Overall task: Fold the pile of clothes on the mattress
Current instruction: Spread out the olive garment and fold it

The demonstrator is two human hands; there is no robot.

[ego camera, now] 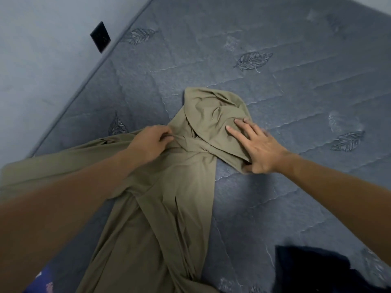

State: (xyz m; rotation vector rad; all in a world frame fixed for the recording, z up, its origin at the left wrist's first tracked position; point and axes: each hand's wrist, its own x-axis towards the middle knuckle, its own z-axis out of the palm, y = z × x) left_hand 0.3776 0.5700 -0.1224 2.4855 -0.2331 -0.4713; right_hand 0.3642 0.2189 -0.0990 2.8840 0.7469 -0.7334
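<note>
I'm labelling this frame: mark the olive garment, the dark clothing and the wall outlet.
olive garment (pixel 169 208): head view, on its long body panel.
dark clothing (pixel 313 269): head view, on the crumpled heap at the lower right.
wall outlet (pixel 100 37): head view, on the middle of its black plate.

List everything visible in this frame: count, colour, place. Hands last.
olive garment: 1, olive-green, spread crumpled on the mattress from centre to bottom left, its hood end toward the far side
dark garment: 1, navy or black, bottom right on the mattress, partly cut off
patterned cloth: 1, blue with pink marks, bottom left corner, mostly hidden
mattress: 1, blue-grey quilted with leaf motifs, fills most of the view
wall: 1, pale grey, upper left
wall plate: 1, black, on the wall near the mattress edge
left hand: 1, pinches olive fabric beside the hood
right hand: 1, fingers straight, presses flat on the hood
</note>
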